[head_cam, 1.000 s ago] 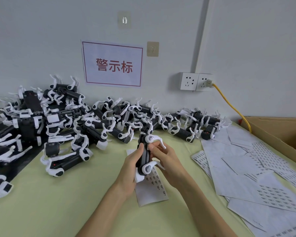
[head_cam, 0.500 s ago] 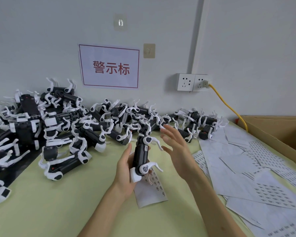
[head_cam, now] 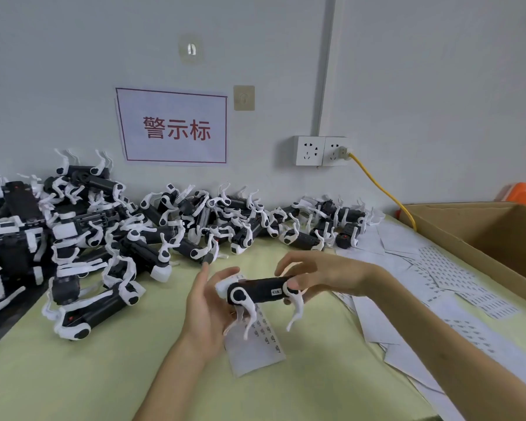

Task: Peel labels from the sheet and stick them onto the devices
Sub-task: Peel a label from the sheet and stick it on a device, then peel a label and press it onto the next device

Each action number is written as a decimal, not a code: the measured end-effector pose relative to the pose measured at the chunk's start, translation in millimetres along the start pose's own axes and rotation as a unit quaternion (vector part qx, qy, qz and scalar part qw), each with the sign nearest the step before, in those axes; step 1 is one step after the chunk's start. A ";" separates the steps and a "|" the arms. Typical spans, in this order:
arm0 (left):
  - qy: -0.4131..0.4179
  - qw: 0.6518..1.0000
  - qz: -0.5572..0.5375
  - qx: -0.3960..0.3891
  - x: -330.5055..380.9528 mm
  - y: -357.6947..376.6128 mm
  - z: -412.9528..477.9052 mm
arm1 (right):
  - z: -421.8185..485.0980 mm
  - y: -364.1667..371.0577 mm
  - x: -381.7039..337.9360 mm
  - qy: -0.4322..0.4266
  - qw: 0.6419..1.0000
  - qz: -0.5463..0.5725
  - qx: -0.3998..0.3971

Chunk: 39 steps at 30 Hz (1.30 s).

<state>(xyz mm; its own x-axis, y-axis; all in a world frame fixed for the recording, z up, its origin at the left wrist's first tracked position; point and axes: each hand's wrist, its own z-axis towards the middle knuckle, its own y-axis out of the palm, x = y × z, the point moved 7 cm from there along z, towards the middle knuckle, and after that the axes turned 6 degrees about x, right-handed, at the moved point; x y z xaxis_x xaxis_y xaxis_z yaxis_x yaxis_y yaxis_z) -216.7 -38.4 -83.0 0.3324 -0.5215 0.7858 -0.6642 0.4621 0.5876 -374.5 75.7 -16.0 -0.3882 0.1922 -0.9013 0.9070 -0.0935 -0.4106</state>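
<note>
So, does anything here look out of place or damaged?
Nothing looks broken, but it is untidy: the devices lie in a tangled heap along the wall, and loose label sheets overlap askew on the right. The held device looks intact.

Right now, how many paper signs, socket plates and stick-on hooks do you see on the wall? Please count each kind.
Paper sign with red border: 1
White socket plates: 2
Stick-on hooks: 2
Total: 5
</note>
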 end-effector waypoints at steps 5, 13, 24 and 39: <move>0.046 0.995 0.090 0.025 -4.9 0.6 3.9 | -35.1 -34.7 49.5 0.059 0.965 0.229 0.112; 0.079 0.983 0.166 0.013 -9.8 0.1 9.8 | -120.9 -205.5 77.5 -0.137 0.638 0.610 0.450; 0.097 0.939 0.322 -0.071 -17.1 4.5 12.8 | -65.2 -129.6 73.6 0.044 0.787 0.438 0.433; -0.009 0.989 0.113 -0.094 -5.1 -5.3 17.4 | 113.8 32.1 -57.0 -0.170 0.851 -0.415 0.273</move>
<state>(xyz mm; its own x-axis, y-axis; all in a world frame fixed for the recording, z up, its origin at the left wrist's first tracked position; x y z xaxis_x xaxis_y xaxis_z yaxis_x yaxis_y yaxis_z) -226.6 -50.7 -93.4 0.1778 -0.4013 0.8985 -0.5831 0.6926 0.4247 -341.9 -49.4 6.5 -0.9675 0.1280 -0.2179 0.1212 -0.5219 -0.8444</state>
